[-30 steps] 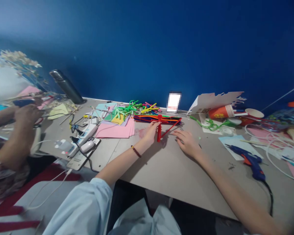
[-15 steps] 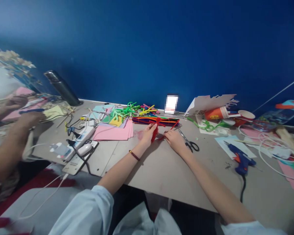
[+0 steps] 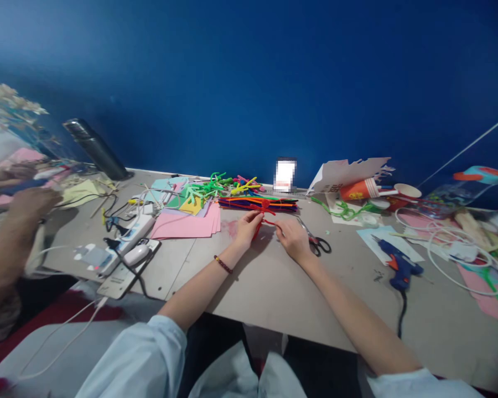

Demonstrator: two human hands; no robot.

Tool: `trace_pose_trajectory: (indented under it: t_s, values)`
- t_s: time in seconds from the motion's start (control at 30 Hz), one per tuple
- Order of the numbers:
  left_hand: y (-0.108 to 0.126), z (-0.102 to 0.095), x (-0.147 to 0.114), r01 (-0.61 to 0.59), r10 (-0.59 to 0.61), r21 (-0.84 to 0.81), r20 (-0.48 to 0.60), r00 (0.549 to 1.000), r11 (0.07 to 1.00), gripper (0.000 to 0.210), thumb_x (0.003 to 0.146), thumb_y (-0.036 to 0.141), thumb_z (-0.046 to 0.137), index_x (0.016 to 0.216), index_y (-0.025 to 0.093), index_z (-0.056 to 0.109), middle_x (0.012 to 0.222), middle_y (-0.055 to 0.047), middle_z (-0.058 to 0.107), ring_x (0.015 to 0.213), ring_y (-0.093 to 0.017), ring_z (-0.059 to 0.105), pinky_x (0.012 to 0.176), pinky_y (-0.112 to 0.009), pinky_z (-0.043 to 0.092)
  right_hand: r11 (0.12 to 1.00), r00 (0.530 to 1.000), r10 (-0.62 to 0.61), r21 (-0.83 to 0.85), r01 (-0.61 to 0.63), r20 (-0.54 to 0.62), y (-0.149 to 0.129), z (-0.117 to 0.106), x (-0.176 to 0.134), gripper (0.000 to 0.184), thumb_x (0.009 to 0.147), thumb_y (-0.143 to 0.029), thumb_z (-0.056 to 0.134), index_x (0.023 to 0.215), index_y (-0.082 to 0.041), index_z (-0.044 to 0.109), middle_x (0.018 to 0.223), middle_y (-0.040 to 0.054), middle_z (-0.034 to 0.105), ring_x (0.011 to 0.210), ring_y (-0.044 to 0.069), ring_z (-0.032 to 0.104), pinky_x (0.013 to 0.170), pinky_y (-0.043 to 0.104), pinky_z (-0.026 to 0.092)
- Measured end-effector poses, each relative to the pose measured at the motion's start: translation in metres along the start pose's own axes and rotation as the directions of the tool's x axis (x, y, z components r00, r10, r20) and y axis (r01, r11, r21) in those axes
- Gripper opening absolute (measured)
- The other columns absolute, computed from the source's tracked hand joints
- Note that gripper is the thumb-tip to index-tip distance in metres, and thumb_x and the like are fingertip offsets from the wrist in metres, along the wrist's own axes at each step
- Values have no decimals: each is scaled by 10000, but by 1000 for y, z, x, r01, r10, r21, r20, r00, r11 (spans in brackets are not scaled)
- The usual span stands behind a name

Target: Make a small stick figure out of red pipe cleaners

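Note:
My left hand is closed around a twisted red pipe-cleaner shape, whose bent ends stick out above the fingers. A red strand runs from that shape across to my right hand, which pinches its other end. Just beyond both hands lies a bundle of multicoloured pipe cleaners in dark purple, orange and red. Black-handled scissors rest right beside my right hand, their blades partly hidden behind it.
Pink paper sheets, green pipe-cleaner pieces and a power strip lie to the left. A blue glue gun, paper cups and a coiled white cable are on the right. At far left, another person's hands work.
My right hand has turned and closed more tightly, drawing the red strand straighter between the hands. My left hand keeps its hold on the red shape. The view has shifted slightly.

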State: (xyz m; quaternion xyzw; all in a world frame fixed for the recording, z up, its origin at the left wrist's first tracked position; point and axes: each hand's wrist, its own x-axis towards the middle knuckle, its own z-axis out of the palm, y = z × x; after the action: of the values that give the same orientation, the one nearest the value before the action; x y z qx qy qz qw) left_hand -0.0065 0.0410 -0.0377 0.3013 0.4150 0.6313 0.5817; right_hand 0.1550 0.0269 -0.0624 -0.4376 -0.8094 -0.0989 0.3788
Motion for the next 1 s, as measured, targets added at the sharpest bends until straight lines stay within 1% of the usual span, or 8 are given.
trace_pose_trajectory:
  t_s: [0.13,0.27,0.37,0.47,0.63,0.77,0.9,1.0]
  values:
    - [1,6,-11,-2,-2,52,75,997,999,273,541,228,810,755,153,657,667,1,656,563,-92,587,587,-214,435,995,996,89,57,-88,-21,-6,-2,0,297,932,-305,396,975,-219,676,835,90,682,776,210,609,729,335,445]
    - [4,12,-19,24,-33,63,145,989,998,249,537,226,819,689,157,634,638,0,646,553,-104,598,584,-223,438,990,988,140,44,-137,-71,-7,-5,2,280,930,-303,412,954,-224,680,853,83,698,796,212,625,742,334,451]
    - [4,14,-20,35,-43,54,147,988,998,256,528,219,827,692,156,641,638,-6,652,549,-103,599,580,-221,437,991,984,136,13,-136,-112,-7,-6,2,252,922,-279,433,948,-222,678,854,74,704,804,215,625,754,332,450]
    - [2,12,-19,28,-34,40,152,988,999,257,544,257,823,719,151,666,662,-15,661,562,-102,603,582,-218,439,990,981,139,4,-139,-136,-7,-7,2,244,918,-268,436,926,-219,675,843,71,702,798,214,623,745,331,452]
    - [0,9,-17,71,-76,40,158,984,997,261,583,334,804,717,151,674,603,-12,636,530,-99,577,541,-210,426,986,976,169,31,-166,-141,-9,-7,2,257,917,-282,423,894,-224,673,830,74,701,772,209,621,722,332,451]
    - [-2,7,-16,110,-113,29,164,980,994,315,561,364,814,751,152,678,657,-25,649,556,-102,588,529,-208,427,980,972,199,51,-194,-126,-10,-5,2,257,916,-283,416,900,-217,664,778,70,692,706,201,610,687,335,432]
    - [-4,5,-15,123,-128,34,210,969,992,316,565,331,815,792,160,678,716,-26,665,530,-76,556,490,-196,394,980,970,196,17,-196,-144,-10,-4,2,246,909,-273,419,894,-213,657,787,74,696,699,204,605,686,342,415]
    - [-7,5,-15,138,-133,-5,230,964,990,302,558,282,821,784,164,660,697,-15,659,565,-83,584,560,-206,439,979,964,190,-31,-199,-186,-11,-5,3,222,901,-258,433,857,-209,645,787,69,700,707,208,600,683,349,386]
